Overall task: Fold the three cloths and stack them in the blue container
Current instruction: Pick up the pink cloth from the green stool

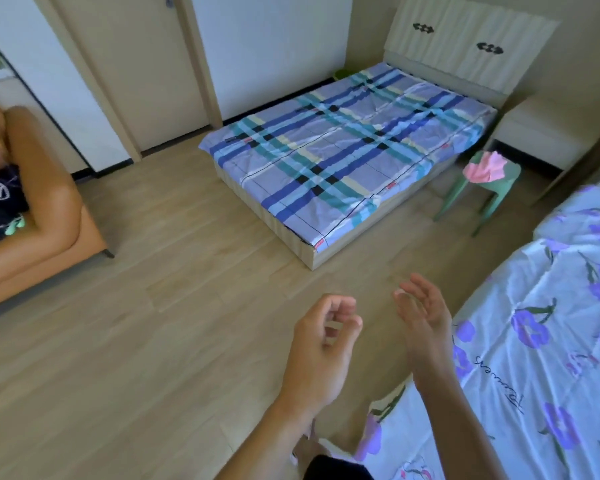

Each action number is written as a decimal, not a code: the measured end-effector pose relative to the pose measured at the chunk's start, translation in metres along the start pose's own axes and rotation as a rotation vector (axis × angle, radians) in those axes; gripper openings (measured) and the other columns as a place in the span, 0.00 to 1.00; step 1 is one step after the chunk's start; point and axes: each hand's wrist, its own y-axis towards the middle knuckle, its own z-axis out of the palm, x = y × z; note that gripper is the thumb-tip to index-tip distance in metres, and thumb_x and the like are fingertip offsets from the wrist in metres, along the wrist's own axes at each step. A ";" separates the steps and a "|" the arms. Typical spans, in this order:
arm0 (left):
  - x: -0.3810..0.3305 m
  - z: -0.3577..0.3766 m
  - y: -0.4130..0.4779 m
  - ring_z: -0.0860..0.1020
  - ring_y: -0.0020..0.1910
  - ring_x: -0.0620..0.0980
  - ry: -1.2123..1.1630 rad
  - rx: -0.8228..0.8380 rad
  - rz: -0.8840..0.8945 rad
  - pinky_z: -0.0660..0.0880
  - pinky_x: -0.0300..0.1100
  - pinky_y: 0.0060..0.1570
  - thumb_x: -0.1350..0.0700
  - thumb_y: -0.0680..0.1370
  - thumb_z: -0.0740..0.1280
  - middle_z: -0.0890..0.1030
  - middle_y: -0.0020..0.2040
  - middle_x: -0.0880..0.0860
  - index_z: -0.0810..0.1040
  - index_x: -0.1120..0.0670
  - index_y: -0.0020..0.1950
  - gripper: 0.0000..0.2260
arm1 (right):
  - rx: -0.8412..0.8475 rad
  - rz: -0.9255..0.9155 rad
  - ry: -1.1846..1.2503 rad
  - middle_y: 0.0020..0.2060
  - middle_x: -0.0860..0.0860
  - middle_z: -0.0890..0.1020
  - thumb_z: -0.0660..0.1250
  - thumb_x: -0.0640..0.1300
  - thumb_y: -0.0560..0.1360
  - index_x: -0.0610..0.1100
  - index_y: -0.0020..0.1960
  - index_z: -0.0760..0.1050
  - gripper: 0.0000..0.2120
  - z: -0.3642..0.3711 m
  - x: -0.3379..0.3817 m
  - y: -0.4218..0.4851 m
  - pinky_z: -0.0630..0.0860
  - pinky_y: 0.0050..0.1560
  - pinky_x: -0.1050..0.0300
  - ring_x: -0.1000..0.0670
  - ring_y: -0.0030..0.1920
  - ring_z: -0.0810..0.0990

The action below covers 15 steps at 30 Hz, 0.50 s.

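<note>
Both my hands hover empty over the wooden floor near the bottom middle. My left hand (323,341) has its fingers loosely curled, nothing in them. My right hand (421,317) is held edge-on with its fingers spread, beside the corner of the flowered bed (541,341). A crumpled pink cloth (485,168) lies on a green stool (499,188) at the right, between the two beds and far from both hands. No blue container is in view, and I see no other loose cloths.
A low bed with a plaid sheet (343,150) stands at centre right against a headboard. A white nightstand (548,133) is right of it. An orange sofa (32,237) with a person lying on it fills the left edge. Doors (125,64) line the far wall.
</note>
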 end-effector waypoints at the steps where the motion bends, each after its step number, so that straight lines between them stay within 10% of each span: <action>1: 0.003 0.001 0.016 0.81 0.49 0.45 0.020 0.020 -0.009 0.74 0.29 0.44 0.59 0.78 0.68 0.83 0.50 0.48 0.81 0.50 0.53 0.06 | -0.010 0.001 0.008 0.60 0.50 0.81 0.68 0.41 0.79 0.51 0.65 0.74 0.17 0.005 -0.001 0.015 0.77 0.64 0.50 0.55 0.58 0.81; 15: -0.034 0.066 0.269 0.82 0.52 0.45 0.035 0.281 0.051 0.78 0.46 0.56 0.56 0.79 0.67 0.84 0.49 0.46 0.80 0.47 0.53 0.05 | -0.255 -0.047 0.070 0.56 0.51 0.82 0.70 0.45 0.76 0.50 0.65 0.74 0.17 0.016 0.048 0.220 0.75 0.51 0.60 0.52 0.54 0.82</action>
